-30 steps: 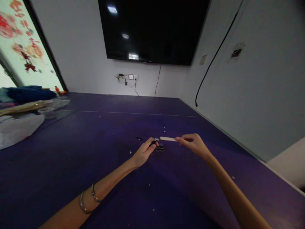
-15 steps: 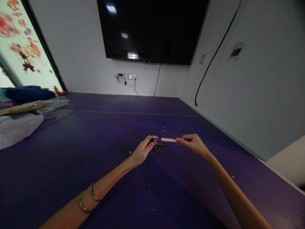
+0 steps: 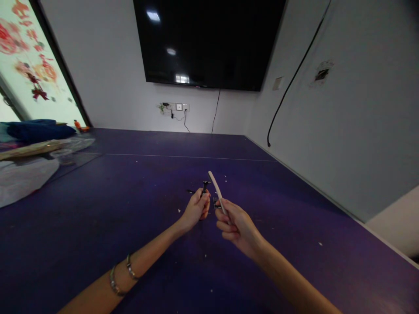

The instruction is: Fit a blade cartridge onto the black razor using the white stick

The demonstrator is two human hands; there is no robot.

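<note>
My left hand [image 3: 197, 205] is closed around the handle of a small razor [image 3: 205, 185]. Its T-shaped head points up above the fingers. My right hand [image 3: 238, 222] grips a flat pale wooden stick [image 3: 215, 185], tilted with its rounded end up and leaning left towards the razor head. The stick and the razor look a little apart. Just behind the right fingertips, a small dark case [image 3: 215, 202] lies on the purple surface, partly hidden by the hand. A thin black piece [image 3: 190, 191] lies left of the razor.
Small white scraps [image 3: 179, 211] are scattered over the purple surface [image 3: 137, 244]. Plastic bags [image 3: 29, 179] and folded dark blue cloth [image 3: 39, 130] lie at the far left. A television [image 3: 209, 43] hangs on the wall, and a black cable [image 3: 291, 83] dangles at the right.
My right hand has moved left and nearer me, turning the stick from level to steeply upright. My left hand has turned the razor so its head stands up.
</note>
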